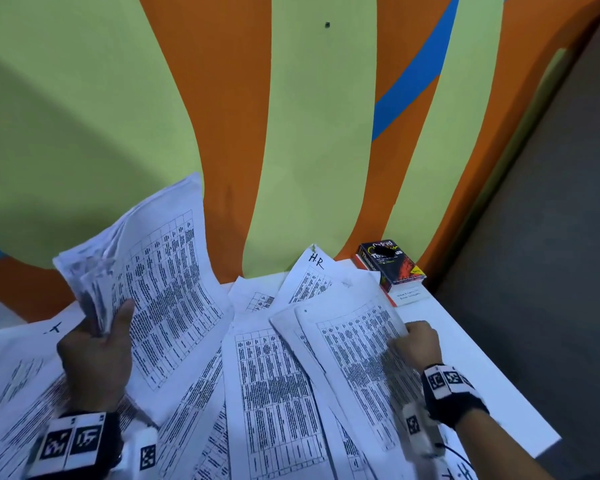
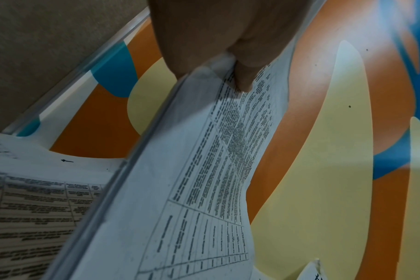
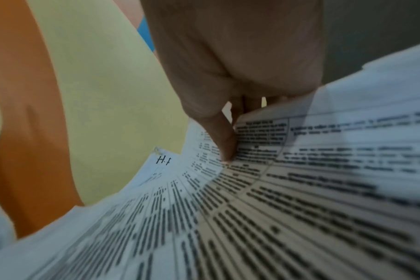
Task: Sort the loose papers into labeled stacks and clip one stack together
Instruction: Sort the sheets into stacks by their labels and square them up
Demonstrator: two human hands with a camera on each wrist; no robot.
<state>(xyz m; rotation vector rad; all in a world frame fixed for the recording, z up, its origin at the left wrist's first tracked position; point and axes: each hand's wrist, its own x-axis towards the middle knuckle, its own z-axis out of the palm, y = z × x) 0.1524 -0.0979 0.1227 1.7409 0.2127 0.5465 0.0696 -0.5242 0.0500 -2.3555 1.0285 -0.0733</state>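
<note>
We hold a limp sheaf in the left hand, the right hand pinching a flimsy top sheet at its edge at lower right.

White sheets, black print, loud painted wall.
Papers white, covered in black gridded tables of small text; one sheet hand-lettered "H.R" in black. Desk white. Wall painted in curving bands of orange and pale green, with a blue streak at upper right. Book black with a red patch, white and yellow lettering, possibly a yellow corner tag. Wrist bands black, carrying white squares with black block markers.
</note>
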